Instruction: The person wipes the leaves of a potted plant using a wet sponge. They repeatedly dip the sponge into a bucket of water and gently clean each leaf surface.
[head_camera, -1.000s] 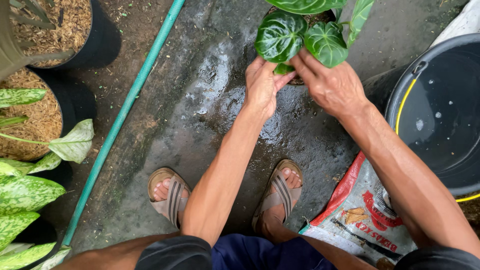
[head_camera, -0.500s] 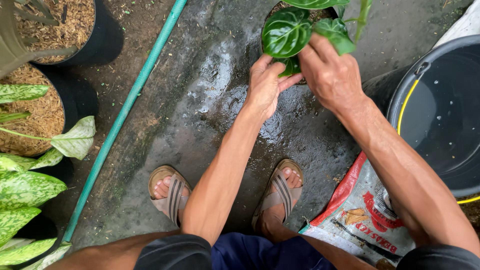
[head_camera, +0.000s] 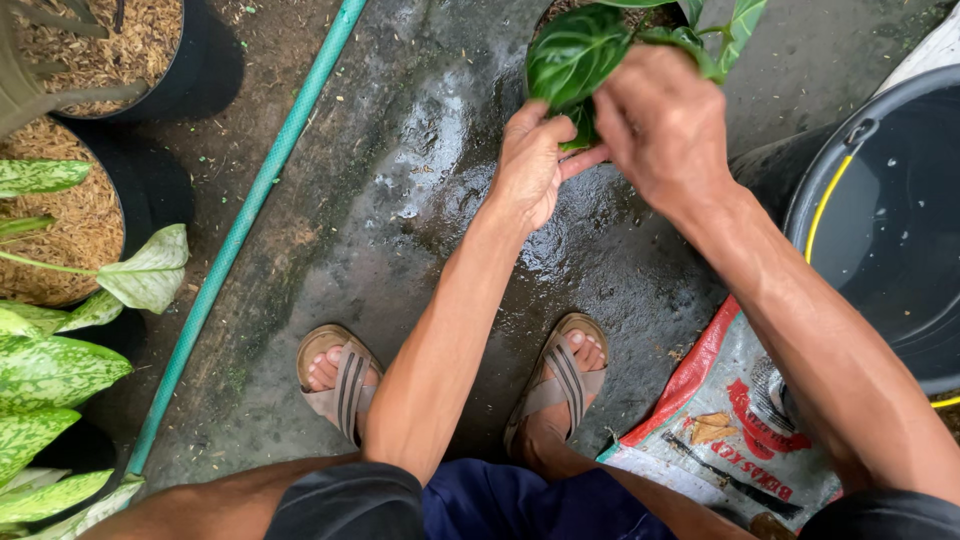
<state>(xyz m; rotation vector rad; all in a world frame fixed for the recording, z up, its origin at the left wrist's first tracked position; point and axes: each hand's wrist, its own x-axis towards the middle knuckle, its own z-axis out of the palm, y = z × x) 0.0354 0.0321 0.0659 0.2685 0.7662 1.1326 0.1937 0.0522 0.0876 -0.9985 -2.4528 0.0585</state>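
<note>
Wet concrete ground (head_camera: 400, 230) is glistening beside a green hose (head_camera: 250, 210). Both hands are grasping a dark-leaved plant (head_camera: 575, 55): the left hand (head_camera: 530, 165) is cupping its base, the right hand (head_camera: 665, 125) is closing over its leaves.

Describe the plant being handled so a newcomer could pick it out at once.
Start at the big black bucket on the right, then look left along the wet concrete to the top edge. There, between the left hand and right hand, is the dark glossy-leaved plant; the plants at far left are pale and speckled.

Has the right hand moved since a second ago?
Yes. The right hand has shifted left, away from the black bucket, and now covers the plant's leaves.
</note>
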